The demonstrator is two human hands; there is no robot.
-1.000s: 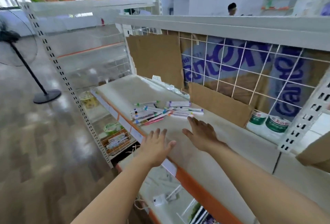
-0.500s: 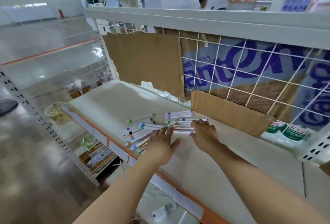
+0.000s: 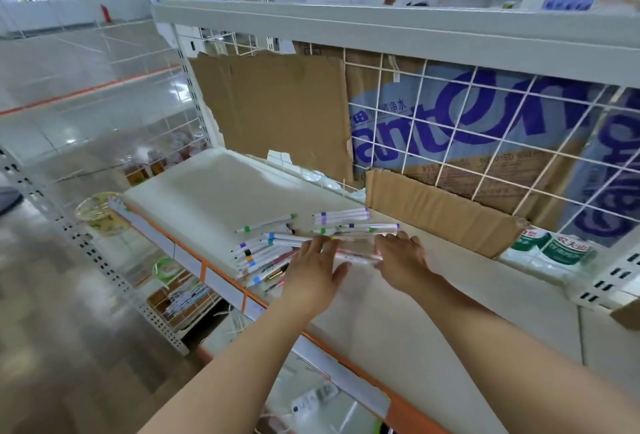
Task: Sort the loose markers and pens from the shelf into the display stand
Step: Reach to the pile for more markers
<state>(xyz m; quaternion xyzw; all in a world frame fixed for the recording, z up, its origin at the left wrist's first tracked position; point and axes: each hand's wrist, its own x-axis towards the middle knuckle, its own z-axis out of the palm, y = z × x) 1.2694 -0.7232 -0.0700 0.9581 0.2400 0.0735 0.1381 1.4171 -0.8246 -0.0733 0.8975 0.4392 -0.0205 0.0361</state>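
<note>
Both my hands lie flat with fingers straight on the shelf point(image 3: 207, 188), gripping nothing: left hand point(image 3: 313, 269) touching the near end of the marker heap, right hand point(image 3: 401, 255) against what seems a clear marker, though blur hides the contact. Beyond my fingertips the markers and pens point(image 3: 294, 239) sprawl loose. I judge them light, stiff, smooth and prone to rolling, best gathered mid-barrel in a bundle. No display stand shows.
</note>
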